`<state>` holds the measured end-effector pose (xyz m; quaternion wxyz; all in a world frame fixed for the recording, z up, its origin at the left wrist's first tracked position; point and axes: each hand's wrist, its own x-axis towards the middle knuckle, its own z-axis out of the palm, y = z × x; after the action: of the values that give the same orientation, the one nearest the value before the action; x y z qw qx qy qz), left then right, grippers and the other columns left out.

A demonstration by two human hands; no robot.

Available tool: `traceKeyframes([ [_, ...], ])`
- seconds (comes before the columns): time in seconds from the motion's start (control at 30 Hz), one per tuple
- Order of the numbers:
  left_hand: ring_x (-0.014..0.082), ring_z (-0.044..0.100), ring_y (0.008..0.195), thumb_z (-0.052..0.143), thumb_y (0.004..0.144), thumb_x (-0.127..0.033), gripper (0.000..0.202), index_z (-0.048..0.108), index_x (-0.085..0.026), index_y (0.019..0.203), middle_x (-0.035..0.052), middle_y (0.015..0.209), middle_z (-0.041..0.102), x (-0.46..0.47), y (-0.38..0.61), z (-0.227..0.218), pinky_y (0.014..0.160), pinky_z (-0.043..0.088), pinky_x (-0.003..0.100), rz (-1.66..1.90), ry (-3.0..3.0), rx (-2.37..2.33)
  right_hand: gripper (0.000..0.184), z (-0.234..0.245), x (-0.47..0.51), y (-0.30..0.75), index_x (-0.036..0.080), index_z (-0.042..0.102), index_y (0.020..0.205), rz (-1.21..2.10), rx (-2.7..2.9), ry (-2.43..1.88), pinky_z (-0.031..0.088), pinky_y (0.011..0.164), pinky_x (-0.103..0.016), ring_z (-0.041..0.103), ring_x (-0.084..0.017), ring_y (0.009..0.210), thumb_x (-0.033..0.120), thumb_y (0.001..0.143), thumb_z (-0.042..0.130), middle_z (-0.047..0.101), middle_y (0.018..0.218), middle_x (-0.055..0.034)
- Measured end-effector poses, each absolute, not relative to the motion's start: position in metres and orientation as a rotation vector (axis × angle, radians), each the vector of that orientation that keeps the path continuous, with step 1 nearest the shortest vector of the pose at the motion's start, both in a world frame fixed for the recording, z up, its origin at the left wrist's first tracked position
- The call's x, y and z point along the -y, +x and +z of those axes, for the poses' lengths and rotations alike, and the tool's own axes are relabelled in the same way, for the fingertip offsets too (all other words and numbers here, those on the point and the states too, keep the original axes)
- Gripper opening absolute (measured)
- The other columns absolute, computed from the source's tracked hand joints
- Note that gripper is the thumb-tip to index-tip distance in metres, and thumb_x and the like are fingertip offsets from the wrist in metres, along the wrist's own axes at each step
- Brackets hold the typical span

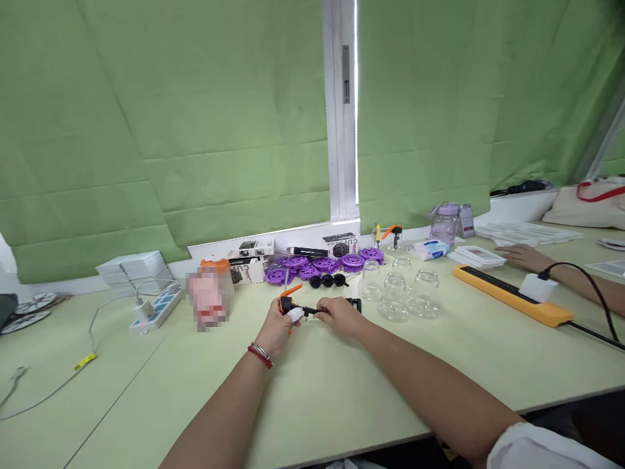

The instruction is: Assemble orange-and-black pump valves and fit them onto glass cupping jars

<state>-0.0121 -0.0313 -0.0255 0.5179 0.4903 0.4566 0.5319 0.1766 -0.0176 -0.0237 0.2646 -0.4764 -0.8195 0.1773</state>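
Observation:
My left hand (276, 327), with a white wrap on a finger, is closed around the orange-and-black end of a slim device (288, 303). Its exact kind is unclear. The fingers of my right hand (339, 314) pinch the black rod that runs across from it. Just past my right hand a black part (355, 303) shows, mostly hidden; I cannot tell whether it is joined to the rod. Beyond my hands lies a row of round black pieces (329, 281). Several clear glass jars (394, 296) stand to their right.
Purple wheel-like discs (307, 268) and printed boxes (247, 270) line the sill. Left are a white power strip (157, 309) and stacked white boxes (134, 272). An orange power strip (512, 296) lies right, near another person's hand (525, 256). Behind stands a purple bottle (445, 225).

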Motion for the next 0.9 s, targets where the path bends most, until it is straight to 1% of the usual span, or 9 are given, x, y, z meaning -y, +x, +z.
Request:
traceKeyframes([
  [0.07,0.0085,0.057,0.058,0.069,0.064,-0.021,0.043,0.047,-0.019,0.101,-0.0022,0.081,0.058,0.031,-0.0132,-0.0268,0.057,0.04,0.023,1.248,1.201,-1.12,0.019,-0.0243,0.0171,0.1773,0.019,0.065,0.095,0.539,2.192,-1.24,0.027,0.054,-0.022,0.043,-0.011,0.056,0.027,0.083,0.052,0.057,0.066,0.0008],
  [0.13,0.0102,0.059,0.063,0.068,0.063,-0.019,0.041,0.048,-0.019,0.099,-0.0017,0.083,0.057,0.0309,-0.0132,-0.0271,0.061,0.042,0.025,1.272,1.203,-1.103,0.022,-0.0241,0.0176,0.177,0.02,0.065,0.099,0.567,2.191,-1.172,0.028,0.055,-0.022,0.044,-0.011,0.058,0.022,0.083,0.052,0.057,0.067,0.0007],
  [0.27,0.0105,0.058,0.068,0.069,0.06,-0.017,0.04,0.047,-0.018,0.094,-0.0013,0.085,0.055,0.0311,-0.0112,-0.0261,0.068,0.046,0.028,1.335,1.182,-1.009,0.021,-0.0235,0.0201,0.1747,0.019,0.068,0.092,0.59,2.229,-1.068,0.029,0.057,-0.021,0.044,-0.011,0.059,0.017,0.082,0.05,0.058,0.067,0.0006],
  [0.43,0.0088,0.056,0.064,0.068,0.059,-0.016,0.041,0.046,-0.018,0.094,-0.0017,0.083,0.055,0.0315,-0.0103,-0.0263,0.062,0.043,0.025,1.332,1.147,-0.977,0.022,-0.0257,0.0214,0.1718,0.019,0.069,0.093,0.558,2.203,-1.091,0.029,0.057,-0.021,0.045,-0.011,0.059,0.017,0.081,0.05,0.059,0.068,0.0001],
  [0.57,0.0059,0.052,0.059,0.065,0.059,-0.014,0.043,0.046,-0.018,0.097,-0.0025,0.083,0.054,0.0321,-0.0099,-0.0263,0.054,0.035,0.021,1.313,1.126,-0.998,0.021,-0.0263,0.0222,0.1702,0.02,0.069,0.09,0.51,2.205,-1.105,0.028,0.056,-0.022,0.045,-0.012,0.057,0.017,0.082,0.049,0.059,0.066,-0.0002],
  [0.73,0.0057,0.049,0.06,0.066,0.056,-0.013,0.044,0.047,-0.019,0.095,-0.004,0.08,0.052,0.0347,-0.0082,-0.0238,0.053,0.033,0.021,1.329,1.106,-0.951,0.021,-0.0253,0.0243,0.1696,0.019,0.07,0.086,0.425,2.225,-1.058,0.03,0.058,-0.023,0.05,-0.014,0.061,0.018,0.083,0.049,0.063,0.07,-0.0027],
  [0.77,0.0055,0.048,0.059,0.066,0.056,-0.013,0.043,0.047,-0.019,0.094,-0.0041,0.08,0.052,0.035,-0.0081,-0.0236,0.053,0.033,0.021,1.331,1.116,-0.957,0.022,-0.0258,0.0246,0.1695,0.019,0.07,0.089,0.422,2.226,-1.054,0.031,0.058,-0.023,0.051,-0.014,0.062,0.018,0.083,0.049,0.064,0.071,-0.0032],
  [0.83,0.0053,0.047,0.057,0.065,0.057,-0.014,0.041,0.048,-0.019,0.093,-0.0035,0.08,0.053,0.0352,-0.0082,-0.024,0.054,0.034,0.021,1.328,1.143,-0.985,0.027,-0.0277,0.0253,0.169,0.019,0.068,0.102,0.439,2.222,-1.056,0.035,0.06,-0.024,0.054,-0.016,0.064,0.019,0.083,0.049,0.067,0.075,-0.0044],
  [0.9,0.0068,0.049,0.061,0.063,0.057,-0.013,0.039,0.049,-0.019,0.093,-0.0014,0.083,0.055,0.0347,-0.0087,-0.0249,0.057,0.037,0.022,1.334,1.167,-1.009,0.038,-0.0298,0.0264,0.168,0.021,0.062,0.118,0.473,2.221,-1.021,0.039,0.066,-0.026,0.059,-0.018,0.073,0.017,0.083,0.048,0.07,0.088,-0.0066],
])
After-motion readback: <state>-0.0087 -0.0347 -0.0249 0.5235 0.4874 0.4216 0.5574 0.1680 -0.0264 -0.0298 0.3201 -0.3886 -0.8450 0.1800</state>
